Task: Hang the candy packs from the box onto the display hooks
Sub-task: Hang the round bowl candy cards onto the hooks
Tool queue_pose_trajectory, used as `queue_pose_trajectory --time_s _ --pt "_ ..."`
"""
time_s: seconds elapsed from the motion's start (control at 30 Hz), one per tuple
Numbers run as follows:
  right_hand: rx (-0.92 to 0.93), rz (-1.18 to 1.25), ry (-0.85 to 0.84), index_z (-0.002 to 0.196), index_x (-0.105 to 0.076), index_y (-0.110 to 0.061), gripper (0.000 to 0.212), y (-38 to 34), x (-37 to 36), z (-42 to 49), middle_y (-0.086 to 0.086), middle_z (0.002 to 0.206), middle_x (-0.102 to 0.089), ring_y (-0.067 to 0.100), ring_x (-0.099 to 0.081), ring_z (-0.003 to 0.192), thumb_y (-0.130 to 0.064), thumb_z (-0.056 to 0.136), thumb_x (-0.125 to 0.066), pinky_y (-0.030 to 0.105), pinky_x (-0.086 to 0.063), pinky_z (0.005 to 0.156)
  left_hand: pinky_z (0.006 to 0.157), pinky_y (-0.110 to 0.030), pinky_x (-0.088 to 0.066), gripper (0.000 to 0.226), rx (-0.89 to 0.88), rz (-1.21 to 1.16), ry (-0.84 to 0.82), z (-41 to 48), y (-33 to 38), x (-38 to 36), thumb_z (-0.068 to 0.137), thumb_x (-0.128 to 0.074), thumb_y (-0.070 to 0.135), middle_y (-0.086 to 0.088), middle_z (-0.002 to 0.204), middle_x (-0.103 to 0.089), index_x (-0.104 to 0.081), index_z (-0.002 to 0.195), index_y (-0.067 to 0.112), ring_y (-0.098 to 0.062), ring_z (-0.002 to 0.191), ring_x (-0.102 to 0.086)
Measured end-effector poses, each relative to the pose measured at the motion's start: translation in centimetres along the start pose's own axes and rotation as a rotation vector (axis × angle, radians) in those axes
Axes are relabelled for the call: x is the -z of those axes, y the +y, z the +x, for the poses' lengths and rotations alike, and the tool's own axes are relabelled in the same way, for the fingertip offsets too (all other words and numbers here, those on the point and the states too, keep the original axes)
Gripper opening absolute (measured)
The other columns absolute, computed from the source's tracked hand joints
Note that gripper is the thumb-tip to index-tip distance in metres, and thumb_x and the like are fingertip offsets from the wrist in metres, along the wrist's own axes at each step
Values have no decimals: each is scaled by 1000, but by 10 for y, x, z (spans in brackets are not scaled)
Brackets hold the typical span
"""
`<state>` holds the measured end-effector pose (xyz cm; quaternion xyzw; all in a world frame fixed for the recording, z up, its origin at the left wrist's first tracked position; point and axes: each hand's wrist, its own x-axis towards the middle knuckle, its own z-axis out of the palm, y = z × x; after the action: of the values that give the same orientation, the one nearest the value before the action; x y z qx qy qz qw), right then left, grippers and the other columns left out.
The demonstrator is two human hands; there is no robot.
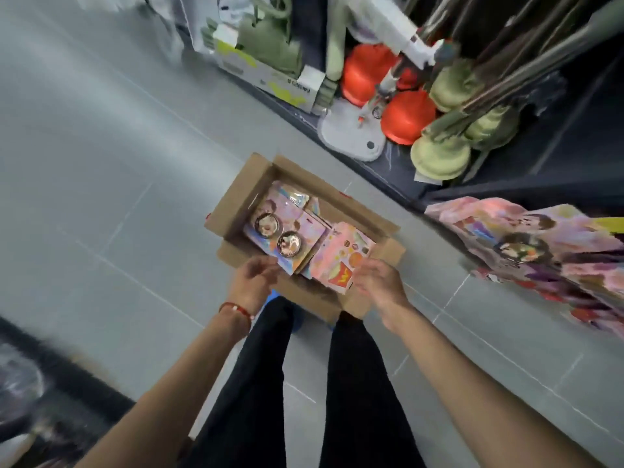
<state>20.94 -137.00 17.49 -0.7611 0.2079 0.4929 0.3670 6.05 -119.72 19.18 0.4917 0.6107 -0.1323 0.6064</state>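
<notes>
An open cardboard box (pixel 233 201) sits on the grey tiled floor in front of my feet. Several pink candy packs lie inside, some with round shiny blisters (pixel 289 244). My left hand (pixel 251 282), with a red string at the wrist, hovers at the box's near left edge, fingers loosely curled and holding nothing. My right hand (pixel 378 282) reaches the near right side of the box, its fingers at the edge of a pink pack with a red fries picture (pixel 341 265); whether it grips that pack is unclear in the blur. More pink packs (pixel 526 251) hang at the right.
A dark low shelf (pixel 388 173) runs diagonally behind the box, holding orange plungers (pixel 407 121), green plungers (pixel 440 157), a grey mop head (pixel 351 136) and a boxed green item (pixel 263 62). Another dark fixture (pixel 50 373) lies at the lower left. My black-trousered legs stand below the box.
</notes>
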Motion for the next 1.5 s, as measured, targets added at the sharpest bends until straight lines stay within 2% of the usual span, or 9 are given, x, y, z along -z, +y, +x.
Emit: queue_pose_trajectory --time_s 0.17,0.3,0.4,0.5,0.67,0.87,1.17,1.33,1.5 --pt "10 -194 41 112 -63 -15 37 41 -20 114 2 117 -69 21 -66 108 -9 79 -78 41 -56 97 83 -34 -47 29 148 -9 66 82 -60 -37 94 -56 -4 1 88 -65 -62 86 23 -22 91 -59" --pt "55 -400 52 128 -61 -19 63 73 -31 212 1 125 -68 26 -66 113 -34 69 -76 41 -57 96 100 -44 -53 19 201 5 87 148 -95 -66 92 -63 5 -9 114 -70 -67 108 16 -30 105 -64" --pt "158 -507 99 142 -50 -16 67 86 -38 259 6 138 -58 26 -58 126 -19 82 -79 39 -52 102 103 -49 -51 28 204 43 91 194 -114 -80 84 -70 15 -11 121 -69 -67 112 17 -33 115 -65" --pt "314 -707 114 152 -34 -22 91 98 -37 298 3 150 -48 28 -42 139 -35 78 -84 49 -41 112 104 -40 -49 44 195 117 133 232 -125 -93 86 -71 14 -12 129 -62 -62 128 9 -31 121 -60" --pt "326 -831 60 156 -26 -15 114 110 -26 333 8 155 -42 30 -32 146 -53 67 -86 53 -32 117 105 -31 -38 71 239 215 165 273 -140 -110 88 -74 20 -17 148 -39 -41 148 6 -31 134 -45" --pt "363 -910 47 151 -36 -20 113 102 -26 338 6 140 -39 27 -43 131 -51 59 -94 45 -41 110 107 -34 -43 75 242 215 123 290 -147 -129 85 -77 21 -17 145 -46 -36 146 7 -34 131 -49" --pt "442 -1011 110 113 -53 -12 81 101 -26 302 7 117 -52 27 -52 110 -63 61 -88 37 -43 91 103 -45 -50 74 277 152 93 284 -156 -116 83 -78 27 -15 131 -63 -36 142 12 -35 117 -62" --pt "333 -913 -86 113 -49 -20 69 96 -8 285 1 116 -63 25 -61 107 -62 70 -83 44 -52 88 85 -29 -41 67 324 101 117 294 -152 -115 92 -71 34 -13 129 -59 -35 142 5 -27 109 -57" --pt "262 -868 -13 106 -52 -33 68 97 -2 295 -9 106 -70 20 -69 98 -84 63 -65 49 -59 83 103 -39 -41 93 342 106 143 315 -148 -122 86 -73 50 -18 149 -42 -28 149 -1 -36 134 -46"
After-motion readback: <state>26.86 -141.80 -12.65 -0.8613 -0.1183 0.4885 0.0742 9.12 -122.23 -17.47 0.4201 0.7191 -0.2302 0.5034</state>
